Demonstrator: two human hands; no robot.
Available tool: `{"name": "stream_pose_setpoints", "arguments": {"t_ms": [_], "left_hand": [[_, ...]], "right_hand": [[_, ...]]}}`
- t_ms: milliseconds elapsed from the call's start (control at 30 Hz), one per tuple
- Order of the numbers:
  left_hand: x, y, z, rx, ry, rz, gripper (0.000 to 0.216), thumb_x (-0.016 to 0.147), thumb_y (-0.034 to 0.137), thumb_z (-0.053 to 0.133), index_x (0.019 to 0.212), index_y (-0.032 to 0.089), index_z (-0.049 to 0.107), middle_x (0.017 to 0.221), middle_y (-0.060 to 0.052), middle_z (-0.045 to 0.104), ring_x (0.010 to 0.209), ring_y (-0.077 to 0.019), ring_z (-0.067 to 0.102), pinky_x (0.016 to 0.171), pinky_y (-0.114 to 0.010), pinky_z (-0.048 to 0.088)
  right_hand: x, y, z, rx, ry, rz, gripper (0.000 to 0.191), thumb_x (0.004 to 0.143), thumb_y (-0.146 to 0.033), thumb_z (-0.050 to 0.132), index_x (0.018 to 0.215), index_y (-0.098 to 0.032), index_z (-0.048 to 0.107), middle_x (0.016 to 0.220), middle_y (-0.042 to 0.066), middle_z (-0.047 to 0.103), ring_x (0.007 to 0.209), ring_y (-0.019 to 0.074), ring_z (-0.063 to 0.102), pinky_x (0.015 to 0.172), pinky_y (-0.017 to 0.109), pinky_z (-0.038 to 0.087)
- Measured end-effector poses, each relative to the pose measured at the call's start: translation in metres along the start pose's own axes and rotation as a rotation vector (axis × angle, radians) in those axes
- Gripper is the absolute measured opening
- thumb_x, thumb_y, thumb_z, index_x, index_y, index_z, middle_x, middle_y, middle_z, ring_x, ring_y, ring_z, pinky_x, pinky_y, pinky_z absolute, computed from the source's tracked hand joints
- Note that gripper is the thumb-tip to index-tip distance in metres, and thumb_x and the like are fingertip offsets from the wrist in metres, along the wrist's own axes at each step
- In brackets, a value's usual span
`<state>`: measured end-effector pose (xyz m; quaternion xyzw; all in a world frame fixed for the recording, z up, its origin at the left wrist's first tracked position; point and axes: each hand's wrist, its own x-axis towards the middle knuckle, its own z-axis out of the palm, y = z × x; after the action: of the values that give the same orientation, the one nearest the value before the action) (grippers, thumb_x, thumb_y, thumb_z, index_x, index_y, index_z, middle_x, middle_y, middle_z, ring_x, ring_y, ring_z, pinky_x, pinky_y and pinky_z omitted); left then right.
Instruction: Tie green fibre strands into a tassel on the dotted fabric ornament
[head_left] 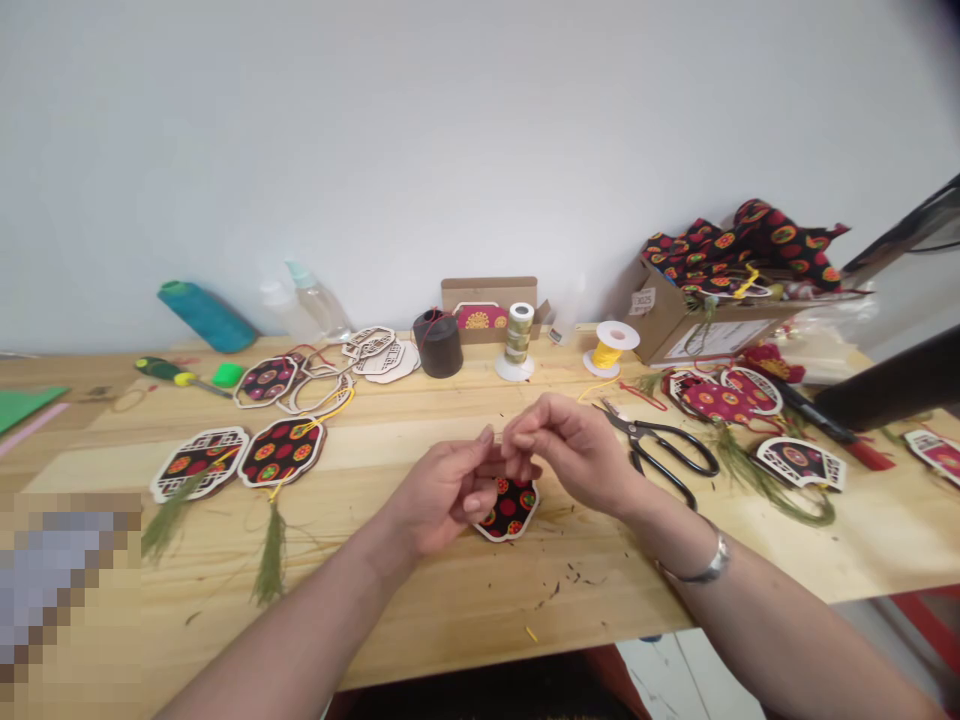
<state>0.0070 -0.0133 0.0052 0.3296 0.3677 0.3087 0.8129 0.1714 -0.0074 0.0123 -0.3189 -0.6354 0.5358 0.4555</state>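
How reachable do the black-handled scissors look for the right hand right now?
Likely yes: the scissors lie beside the right hand, with nothing seen lying on them. That hand is pinched close by the left hand, though, so it would have to come away first.

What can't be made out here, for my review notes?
Left hand and right hand, head view: anything pinched between them, too small to tell.
Central ornament, head view: upper part hidden by both hands.
Box label, head view: wording blurred.
Far-right ornament, head view: right side cut off by the picture's edge.
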Motion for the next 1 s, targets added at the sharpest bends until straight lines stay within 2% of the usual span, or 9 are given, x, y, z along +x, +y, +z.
{"name": "stream_pose_setpoints", "arguments": {"t_ms": [167, 267, 333, 533, 733, 867, 1000], "left_hand": [[0.002, 0.001, -0.005, -0.050, -0.013, 0.027, 0.026, 0.076, 0.032, 0.062, 0.062, 0.011, 0.059, 0.048, 0.001, 0.048, 0.038, -0.0001, 0.021, 0.036, -0.015, 0.008], [0.002, 0.002, -0.007, -0.075, 0.038, 0.021, 0.019, 0.074, 0.029, 0.064, 0.071, 0.010, 0.063, 0.040, 0.009, 0.030, 0.038, -0.0012, 0.016, 0.037, -0.014, 0.011], [0.002, 0.002, -0.009, -0.078, 0.062, 0.010, 0.020, 0.075, 0.028, 0.064, 0.078, 0.009, 0.064, 0.039, 0.011, 0.025, 0.038, -0.0015, 0.015, 0.038, -0.014, 0.012], [0.003, 0.005, -0.010, -0.083, 0.070, -0.023, 0.020, 0.077, 0.027, 0.063, 0.074, 0.006, 0.064, 0.041, 0.008, 0.032, 0.038, -0.0007, 0.019, 0.037, -0.012, 0.013], [0.003, 0.007, -0.009, -0.126, 0.080, -0.025, 0.017, 0.076, 0.022, 0.063, 0.067, 0.008, 0.060, 0.044, 0.006, 0.039, 0.037, 0.0002, 0.023, 0.035, -0.010, 0.014], [0.002, 0.006, -0.008, -0.156, 0.123, -0.014, 0.008, 0.076, 0.015, 0.062, 0.074, 0.007, 0.062, 0.046, 0.005, 0.042, 0.037, 0.0005, 0.025, 0.034, -0.009, 0.015], [0.004, 0.006, -0.008, -0.172, 0.145, -0.012, 0.007, 0.075, 0.011, 0.062, 0.079, 0.005, 0.064, 0.051, 0.003, 0.046, 0.039, 0.0007, 0.030, 0.034, -0.008, 0.016]], "right_hand": [[-0.008, -0.003, 0.005, -0.384, -0.202, -0.119, 0.012, 0.083, -0.009, 0.046, 0.081, -0.018, 0.054, 0.069, 0.000, 0.059, 0.061, 0.0083, 0.056, 0.058, 0.022, 0.047], [-0.009, -0.005, 0.006, -0.468, -0.296, -0.168, 0.014, 0.080, -0.005, 0.046, 0.080, -0.017, 0.053, 0.069, 0.000, 0.059, 0.061, 0.0080, 0.054, 0.057, 0.020, 0.045], [-0.009, -0.006, 0.007, -0.493, -0.346, -0.192, 0.013, 0.080, -0.005, 0.046, 0.080, -0.015, 0.054, 0.072, 0.001, 0.060, 0.061, 0.0080, 0.053, 0.056, 0.020, 0.044], [-0.009, -0.009, 0.010, -0.521, -0.476, -0.143, 0.015, 0.081, -0.005, 0.045, 0.081, -0.014, 0.056, 0.069, 0.001, 0.061, 0.062, 0.0084, 0.051, 0.059, 0.021, 0.043], [-0.010, -0.010, 0.012, -0.531, -0.537, -0.098, 0.013, 0.081, -0.007, 0.047, 0.079, -0.013, 0.059, 0.069, 0.000, 0.059, 0.061, 0.0075, 0.048, 0.058, 0.019, 0.041], [-0.010, -0.011, 0.012, -0.535, -0.581, -0.035, 0.012, 0.082, -0.011, 0.048, 0.080, -0.014, 0.060, 0.072, 0.002, 0.061, 0.065, 0.0089, 0.051, 0.061, 0.021, 0.042], [-0.010, -0.013, 0.012, -0.494, -0.645, 0.023, 0.013, 0.080, -0.007, 0.049, 0.082, -0.012, 0.061, 0.066, 0.001, 0.061, 0.060, 0.0073, 0.052, 0.058, 0.019, 0.042]]}}
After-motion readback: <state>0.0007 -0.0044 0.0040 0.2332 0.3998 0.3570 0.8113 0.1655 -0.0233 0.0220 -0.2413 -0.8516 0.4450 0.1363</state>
